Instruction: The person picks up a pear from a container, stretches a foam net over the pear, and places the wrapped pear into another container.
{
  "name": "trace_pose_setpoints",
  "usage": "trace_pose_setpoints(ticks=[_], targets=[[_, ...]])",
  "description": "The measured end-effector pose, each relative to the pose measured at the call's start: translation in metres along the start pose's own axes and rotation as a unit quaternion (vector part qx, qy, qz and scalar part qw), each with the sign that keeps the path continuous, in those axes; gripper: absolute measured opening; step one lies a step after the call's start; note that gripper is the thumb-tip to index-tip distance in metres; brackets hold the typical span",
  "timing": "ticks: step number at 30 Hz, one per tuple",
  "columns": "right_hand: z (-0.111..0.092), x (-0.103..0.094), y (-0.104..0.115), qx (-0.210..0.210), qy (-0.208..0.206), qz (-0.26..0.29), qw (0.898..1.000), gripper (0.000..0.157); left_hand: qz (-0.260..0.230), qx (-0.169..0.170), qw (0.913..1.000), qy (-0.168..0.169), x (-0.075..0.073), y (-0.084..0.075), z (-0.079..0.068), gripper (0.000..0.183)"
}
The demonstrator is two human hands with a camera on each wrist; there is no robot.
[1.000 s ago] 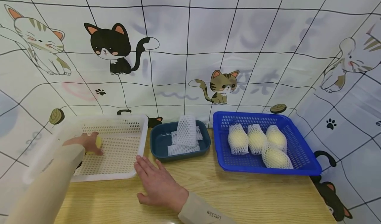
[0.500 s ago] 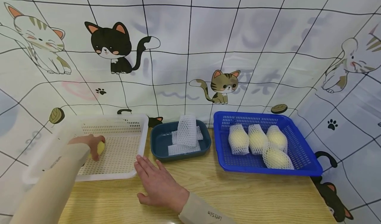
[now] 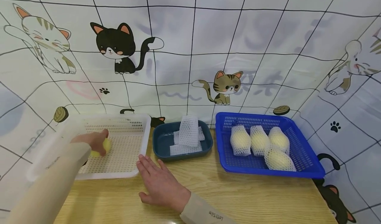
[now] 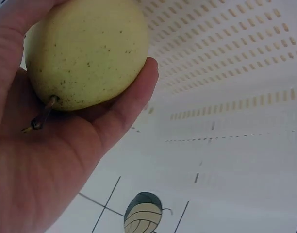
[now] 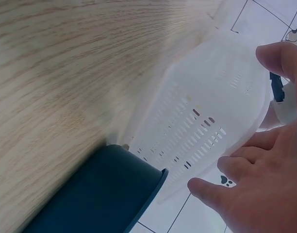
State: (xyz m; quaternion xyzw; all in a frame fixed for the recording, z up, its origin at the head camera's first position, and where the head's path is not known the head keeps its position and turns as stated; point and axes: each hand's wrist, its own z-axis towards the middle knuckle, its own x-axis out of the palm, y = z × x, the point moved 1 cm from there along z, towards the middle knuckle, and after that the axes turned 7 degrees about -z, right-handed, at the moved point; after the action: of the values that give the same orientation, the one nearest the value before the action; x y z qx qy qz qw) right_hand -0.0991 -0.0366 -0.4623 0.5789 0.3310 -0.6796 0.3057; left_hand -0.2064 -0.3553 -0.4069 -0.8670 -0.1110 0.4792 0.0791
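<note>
A pale yellow pear (image 3: 106, 146) is in my left hand (image 3: 91, 141), inside the white plastic basket (image 3: 145, 136) at the left. In the left wrist view the fingers and thumb curl round the speckled pear (image 4: 90, 53), its dark stem lying toward the palm. My right hand (image 3: 163, 186) lies with fairly straight fingers at the near right corner of that basket, fingertips right at the rim. In the right wrist view this hand (image 5: 260, 179) is beside the basket's slotted wall (image 5: 197, 126) and holds nothing.
A dark teal tray (image 3: 162, 143) with white foam net sleeves (image 3: 188, 133) stands in the middle. To the right, a blue basket (image 3: 238, 164) contains several pears in foam nets (image 3: 240, 140). A cat-print sheet (image 3: 178, 65) rises behind the wooden table (image 3: 238, 197).
My left hand has shifted slightly right within the white basket, with the pear in its grasp. The right hand stays at the basket's corner. The head view has swung slightly left.
</note>
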Motion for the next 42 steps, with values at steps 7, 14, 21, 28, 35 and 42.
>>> trace_pose_setpoints(ticks=[7, 14, 21, 28, 35, 42], targets=[[0.000, 0.003, -0.002, 0.008, -0.008, -0.007, 1.000, 0.094, -0.040, 0.106, 0.9935, -0.016, -0.005, -0.015, -0.001, 0.074], [-0.007, 0.002, -0.011, 0.010, -0.022, 0.084, 0.996, 0.084, -0.004, 0.184, 0.9754, -0.121, -0.005, -0.030, -0.012, 0.071], [-0.033, -0.014, -0.041, 0.078, -0.074, 0.214, 0.971, 0.068, -0.044, 0.225, 0.9615, -0.152, -0.004, -0.059, -0.036, 0.079], [-0.063, -0.023, -0.064, 0.186, -0.145, 0.291, 0.927, 0.052, -0.032, 0.253, 0.9500, -0.180, 0.003, -0.097, -0.058, 0.071], [-0.087, -0.020, -0.078, 0.229, -0.168, 0.277, 0.918, 0.048, -0.026, 0.299, 0.9370, -0.180, 0.014, -0.130, -0.073, 0.071], [-0.102, -0.016, -0.084, 0.242, -0.174, 0.299, 0.907, 0.047, -0.073, 0.328, 0.9182, -0.210, 0.032, -0.156, -0.084, 0.072]])
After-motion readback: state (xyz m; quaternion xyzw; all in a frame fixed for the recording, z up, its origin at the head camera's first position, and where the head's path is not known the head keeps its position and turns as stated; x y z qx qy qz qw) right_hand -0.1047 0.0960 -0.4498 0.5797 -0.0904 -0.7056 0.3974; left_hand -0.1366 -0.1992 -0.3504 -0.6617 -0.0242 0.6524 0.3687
